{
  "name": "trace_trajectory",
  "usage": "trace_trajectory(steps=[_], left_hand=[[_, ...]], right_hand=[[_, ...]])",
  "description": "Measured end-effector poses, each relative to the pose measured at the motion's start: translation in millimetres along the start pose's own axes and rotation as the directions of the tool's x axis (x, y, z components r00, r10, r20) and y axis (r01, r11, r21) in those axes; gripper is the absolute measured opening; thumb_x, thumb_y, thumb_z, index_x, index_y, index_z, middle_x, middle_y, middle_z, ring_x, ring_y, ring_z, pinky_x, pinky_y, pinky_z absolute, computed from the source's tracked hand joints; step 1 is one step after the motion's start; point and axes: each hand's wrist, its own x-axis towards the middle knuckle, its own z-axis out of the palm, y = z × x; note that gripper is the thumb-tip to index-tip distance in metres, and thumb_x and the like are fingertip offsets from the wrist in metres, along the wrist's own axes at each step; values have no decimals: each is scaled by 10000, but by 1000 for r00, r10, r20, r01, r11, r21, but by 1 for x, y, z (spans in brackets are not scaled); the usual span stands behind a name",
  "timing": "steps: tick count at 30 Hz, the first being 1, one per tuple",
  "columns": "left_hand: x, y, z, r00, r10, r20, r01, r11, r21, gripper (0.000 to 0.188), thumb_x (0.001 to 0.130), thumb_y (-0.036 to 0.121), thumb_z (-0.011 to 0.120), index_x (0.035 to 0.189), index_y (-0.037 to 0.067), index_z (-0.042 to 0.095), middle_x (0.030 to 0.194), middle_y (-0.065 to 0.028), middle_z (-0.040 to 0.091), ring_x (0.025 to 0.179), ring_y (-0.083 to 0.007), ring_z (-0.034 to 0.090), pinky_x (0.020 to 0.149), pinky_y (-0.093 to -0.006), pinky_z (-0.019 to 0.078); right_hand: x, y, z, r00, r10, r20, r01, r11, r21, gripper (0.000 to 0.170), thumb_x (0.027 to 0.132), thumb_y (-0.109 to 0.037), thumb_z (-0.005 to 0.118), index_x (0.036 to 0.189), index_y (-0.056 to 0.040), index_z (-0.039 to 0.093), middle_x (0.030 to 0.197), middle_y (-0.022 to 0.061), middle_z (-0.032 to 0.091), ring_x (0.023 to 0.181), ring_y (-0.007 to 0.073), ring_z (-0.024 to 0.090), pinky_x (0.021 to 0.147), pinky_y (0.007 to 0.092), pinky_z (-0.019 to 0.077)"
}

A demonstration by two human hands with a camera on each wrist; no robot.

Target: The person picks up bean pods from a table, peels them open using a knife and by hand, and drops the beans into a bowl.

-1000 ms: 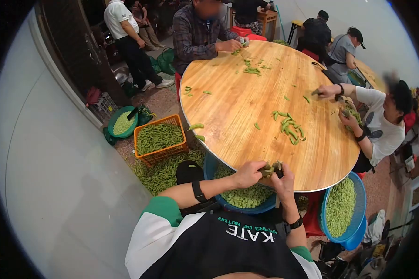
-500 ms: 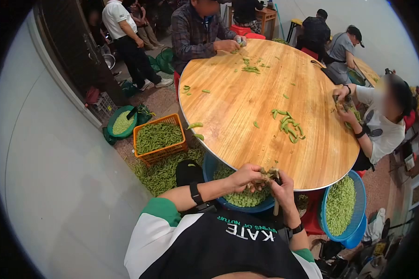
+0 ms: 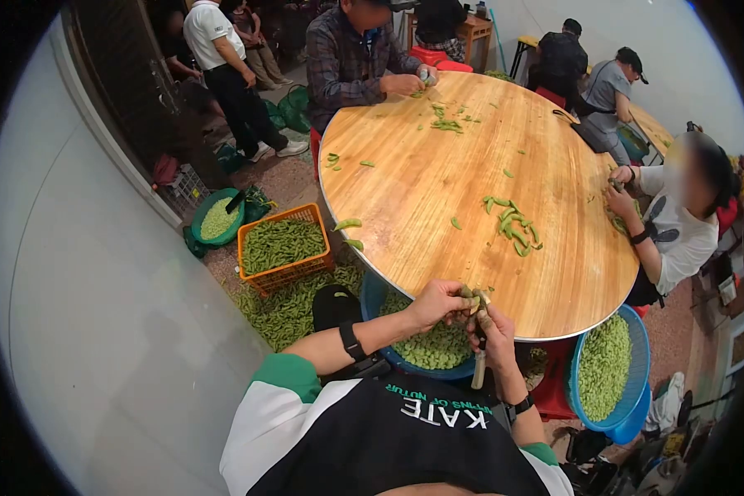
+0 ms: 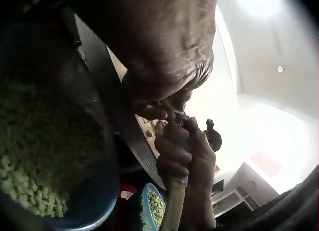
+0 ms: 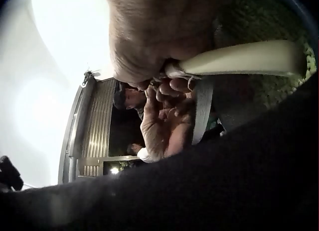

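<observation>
Over the round table's near edge, my left hand point(image 3: 438, 306) point(image 4: 169, 47) pinches something small and greenish, probably a pod point(image 3: 474, 301), with its fingers. Close against it is my right hand point(image 3: 498, 335) point(image 5: 149, 39), curled round a tool whose pale handle point(image 3: 479, 370) point(image 4: 174, 203) point(image 5: 244, 59) sticks out below the fist. The fingertips of both hands meet at the pod; the tool's working end is too small and covered to make out. Loose green pods point(image 3: 514, 223) lie on the table point(image 3: 405, 207) beyond the hands.
Blue baskets of shelled beans stand under the near edge point(image 3: 438, 351) and at the right point(image 3: 605, 368). An orange crate point(image 3: 283, 246) of pods is on the floor at left, beside spilled pods. People sit across and at the right of the table.
My right hand has shifted slightly left and turned, with the pale handle now showing more. The pod is seen more clearly between the hands. The person at right has drawn both hands together.
</observation>
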Motion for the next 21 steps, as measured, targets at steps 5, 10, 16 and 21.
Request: trace_trajectory(steps=[5, 10, 16, 21], left_hand=[[3, 1, -2, 1000, 1, 17, -2, 997, 80, 112, 870, 130, 643, 846, 21, 642, 659, -8, 605, 552, -60, 547, 464, -193, 404], [5, -5, -5, 999, 3, 47, -6, 998, 62, 123, 879, 140, 645, 874, 18, 635, 676, -8, 600, 574, -63, 556, 481, -192, 407], [2, -1, 1, 999, 13, 47, -6, 988, -154, 123, 888, 149, 643, 879, 29, 617, 716, 4, 580, 628, -63, 556, 524, -190, 415], [9, -9, -8, 997, 71, 42, -69, 997, -35, 94, 883, 137, 636, 899, 46, 616, 713, 18, 570, 605, -32, 500, 522, -173, 377]], right_hand=[[1, -3, 3, 999, 28, -27, -26, 997, 71, 217, 982, -224, 475, 1077, -39, 535, 740, 39, 556, 511, 93, 467, 404, 215, 364], [5, -6, -1, 999, 27, 18, -30, 988, 153, 248, 989, -199, 454, 1129, -9, 531, 742, 36, 550, 504, 91, 459, 417, 224, 378], [5, -17, 7, 999, -5, 34, 0, 990, 138, 278, 981, -163, 438, 1196, -3, 514, 728, 29, 535, 493, 81, 443, 418, 216, 371], [8, -16, 3, 997, -9, 81, -2, 990, 139, 249, 970, -146, 455, 1158, -2, 534, 722, 20, 539, 484, 70, 438, 416, 207, 361]])
